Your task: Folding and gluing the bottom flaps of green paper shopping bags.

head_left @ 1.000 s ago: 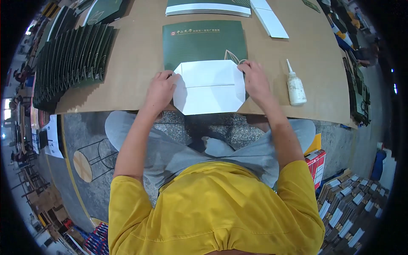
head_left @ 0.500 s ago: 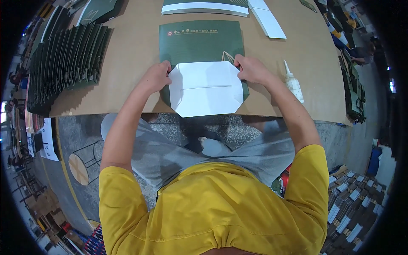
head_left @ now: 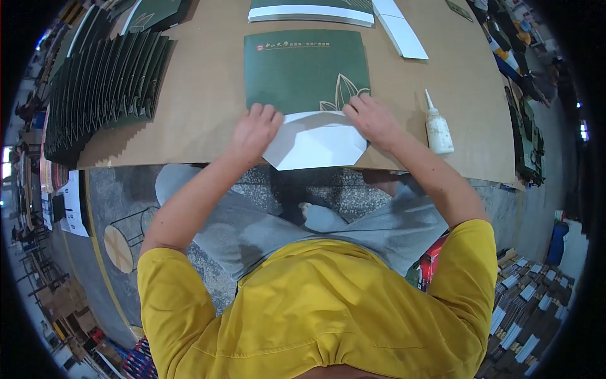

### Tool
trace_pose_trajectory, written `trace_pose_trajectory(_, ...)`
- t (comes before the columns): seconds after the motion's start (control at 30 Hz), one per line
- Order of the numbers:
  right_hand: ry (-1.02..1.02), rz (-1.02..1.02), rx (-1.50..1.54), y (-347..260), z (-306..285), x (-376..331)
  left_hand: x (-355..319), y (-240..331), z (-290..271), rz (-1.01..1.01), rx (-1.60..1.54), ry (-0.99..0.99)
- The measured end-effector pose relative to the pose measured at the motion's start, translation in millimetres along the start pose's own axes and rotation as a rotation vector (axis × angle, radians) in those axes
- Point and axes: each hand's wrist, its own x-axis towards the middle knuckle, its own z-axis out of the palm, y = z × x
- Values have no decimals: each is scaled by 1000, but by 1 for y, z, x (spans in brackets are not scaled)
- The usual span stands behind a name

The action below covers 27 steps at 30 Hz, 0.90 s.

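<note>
A flat dark green paper bag [head_left: 303, 72] with a gold leaf drawing lies in front of me, its white-sided end [head_left: 315, 145] at the table's near edge. The far flap of that white end is bent up and over toward me. My left hand [head_left: 257, 129] has its fingers curled over the flap's left corner. At the other corner, my right hand [head_left: 372, 120] pinches the flap between thumb and fingers. Both hands press close to the fold line. The parts of the flap under the fingers are hidden.
Right of the bag stands a white glue bottle [head_left: 439, 131] with a pointed nozzle. Fanned green bags [head_left: 104, 95] stand at the left. White card strips [head_left: 401, 31] and a green and white stack [head_left: 310, 12] lie at the far side of the brown table [head_left: 196, 82].
Both hands have moved inward and toward me, from the sides of the opened white end to its far flap. That flap, flat before, is now bent over, uncovering more of the leaf drawing.
</note>
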Motion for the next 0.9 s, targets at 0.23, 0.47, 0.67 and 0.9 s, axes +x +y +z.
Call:
trace_pose_trajectory(0.23,-42,-81,-48,-15,-6,-3,-2,43,-1,53,195,50)
trace_pose_trajectory(0.47,-240,139,346,-12,-27,-46,-21,15,-21,74,-206,-171)
trace_pose_trajectory(0.67,-196,229,429,-42,-25,-77,-61,21,-11,123,-268,-102)
trace_pose_trajectory(0.9,-133,254,110,-62,-11,-90,-63,24,7,106,-166,-48)
